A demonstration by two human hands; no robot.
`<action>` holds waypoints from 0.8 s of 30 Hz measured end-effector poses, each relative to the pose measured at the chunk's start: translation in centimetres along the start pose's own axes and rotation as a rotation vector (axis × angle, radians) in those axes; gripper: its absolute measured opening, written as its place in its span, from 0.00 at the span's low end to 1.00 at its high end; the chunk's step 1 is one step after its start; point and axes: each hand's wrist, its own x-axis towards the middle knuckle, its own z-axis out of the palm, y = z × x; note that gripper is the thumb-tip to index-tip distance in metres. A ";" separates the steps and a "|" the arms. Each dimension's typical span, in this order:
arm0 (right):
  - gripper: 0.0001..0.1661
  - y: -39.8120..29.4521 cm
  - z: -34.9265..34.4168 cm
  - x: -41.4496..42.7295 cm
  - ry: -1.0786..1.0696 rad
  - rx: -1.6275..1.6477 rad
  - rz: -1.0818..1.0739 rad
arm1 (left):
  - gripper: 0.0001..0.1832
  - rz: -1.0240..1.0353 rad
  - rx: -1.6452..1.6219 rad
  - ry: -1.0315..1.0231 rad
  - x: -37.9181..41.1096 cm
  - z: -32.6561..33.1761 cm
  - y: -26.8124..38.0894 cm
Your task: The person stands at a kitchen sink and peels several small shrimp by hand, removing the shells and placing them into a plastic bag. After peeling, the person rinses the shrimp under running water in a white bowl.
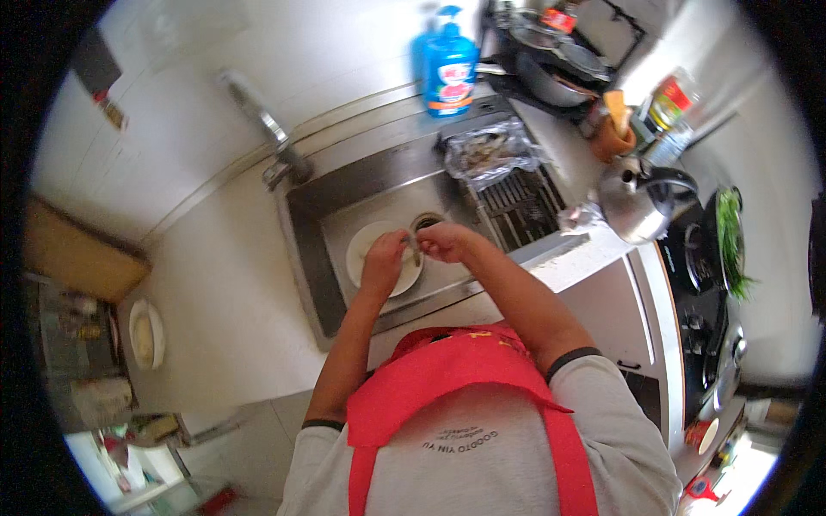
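My left hand point(385, 257) and my right hand point(445, 242) are close together over the stainless-steel sink point(300, 226). The fingers of both hands pinch a small, thin greyish item point(415, 246) between them; it is too small and blurred to name. Beneath them a round white plate point(361, 248) lies on the sink floor, partly covered by my left hand. Just beyond my right hand is the dark round drain point(427, 220), partly hidden.
The faucet point(277, 138) rises at the sink's back left. A blue pump bottle point(450, 71) stands behind. Foil-like wrapping point(493, 151) rests on a slatted drain rack point(523, 206) at right. Beyond are a metal kettle point(635, 200) and stove point(700, 322); a white dish point(147, 334) sits left.
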 end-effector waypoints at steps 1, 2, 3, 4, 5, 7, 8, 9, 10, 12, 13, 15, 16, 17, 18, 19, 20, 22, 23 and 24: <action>0.08 -0.2 0.3 -0.8 -0.071 0.046 0.019 | 0.11 -0.034 -0.072 0.028 -0.2 0.1 -0.3; 0.06 -0.4 1.4 -1.8 -0.009 -0.013 -0.066 | 0.11 -0.066 -0.142 0.057 -0.7 0.1 -0.4; 0.06 -0.8 2.5 -2.8 0.056 -0.069 -0.158 | 0.11 -0.255 -0.357 0.042 -1.0 -0.1 -0.5; 0.07 -1.0 2.8 -3.5 0.037 -0.140 -0.265 | 0.10 -0.429 -0.581 0.028 -0.8 -0.1 -0.4; 0.08 -1.1 3.5 -3.9 0.049 -0.190 -0.314 | 0.10 -0.601 -0.807 0.015 -0.7 -0.2 -0.4; 0.10 -1.5 4.7 -4.5 0.071 -0.286 -0.426 | 0.09 -0.683 -1.091 0.024 -0.6 -0.1 -1.2; 0.11 -1.6 5.2 -5.0 0.025 -0.329 -0.485 | 0.09 -0.721 -1.269 0.045 -0.7 0.1 -1.3; 0.11 -1.7 5.4 -5.6 -0.017 -0.370 -0.543 | 0.09 -0.755 -1.449 0.063 -0.6 0.3 -1.2; 0.12 -1.8 5.5 -5.9 -0.060 -0.410 -0.601 | 0.09 -0.747 -1.480 0.037 -0.5 0.2 -1.3; 0.12 -2.0 5.2 -5.1 -0.007 -0.484 -0.654 | 0.10 -0.729 -1.540 -0.020 -0.3 0.1 -1.6; 0.12 -2.0 5.0 -4.7 0.021 -0.520 -0.680 | 0.09 -0.698 -1.533 -0.047 -0.3 0.2 -1.6; 0.11 -1.8 4.8 -4.5 0.051 -0.476 -0.694 | 0.08 -0.635 -1.519 -0.101 -0.3 0.3 -1.8; 0.10 -1.8 4.8 -4.5 0.065 -0.454 -0.701 | 0.08 -0.639 -1.517 -0.090 -0.3 0.4 -1.8; 0.09 -1.9 4.9 -4.6 0.070 -0.461 -0.711 | 0.08 -0.644 -1.515 -0.079 -0.2 0.4 -1.9; 0.08 -2.1 5.4 -5.0 0.076 -0.467 -0.719 | 0.08 -0.650 -1.515 -0.068 -0.2 0.4 -1.7; 0.06 -2.2 5.6 -5.3 0.081 -0.473 -0.727 | 0.08 -0.664 -1.522 -0.041 -0.2 0.4 -1.4; 0.08 -2.2 5.4 -5.2 0.077 -0.467 -0.722 | 0.08 -0.678 -1.528 -0.014 -0.2 0.4 -1.1; 0.10 -2.3 5.3 -4.9 0.068 -0.456 -0.716 | 0.09 -0.678 -1.518 0.024 0.0 0.5 -0.8; 0.10 -2.4 5.3 -5.0 0.065 -0.454 -0.702 | 0.09 -0.665 -1.503 0.036 0.0 0.5 -0.8; 0.10 -2.6 5.5 -5.4 0.060 -0.452 -0.688 | 0.09 -0.651 -1.486 0.049 0.0 0.5 -0.8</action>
